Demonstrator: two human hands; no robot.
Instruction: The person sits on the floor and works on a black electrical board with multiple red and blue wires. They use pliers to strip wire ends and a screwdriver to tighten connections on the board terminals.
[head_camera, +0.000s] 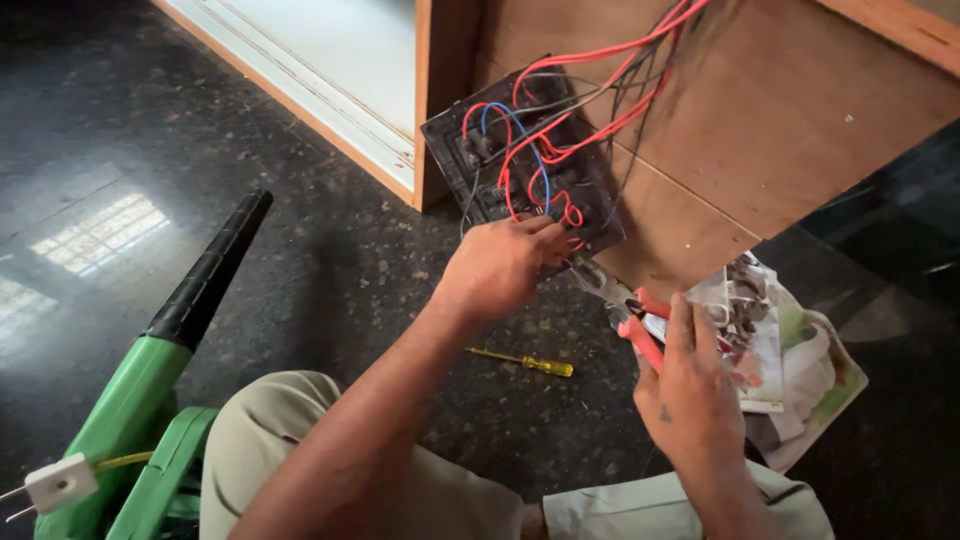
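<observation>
Head view, looking down at a dark speckled stone floor (330, 270). Black switch plate (525, 160) sits back-side up, tilted against the edge of a plywood panel (780, 120), red, blue and grey wires (560, 130) looped over its terminals and running up out of frame at top. Left hand (500, 268) is at the plate's lower edge, fingers curled in and pinching at the wiring there; exactly which wire they hold is hidden by the knuckles. Right hand (690, 390) is wrapped round the red handles of a pair of pliers (622, 305), grip closed, thumb along the upper handle. Pliers' metal nose points up-left and meets the plate's bottom corner just beside the left fingertips; can't tell whether the nose is biting anything. Both hands near each other, not touching. Yellow-handled screwdriver (528, 362) lies flat on the floor between the forearms, below the left hand, untouched. Crumpled plastic bag (800, 370) with small metal and plastic fittings lies on the floor just right of the right hand, partly under it. Green blower with a black nozzle (150, 350) lies at left, nozzle pointing up-right; white plug (60, 483) on a yellowish cord in front of it at bottom left. White-painted board with wooden edging (340, 70) lies beyond, top centre. Person's knees in khaki trousers (270, 440) fill the bottom edge.
</observation>
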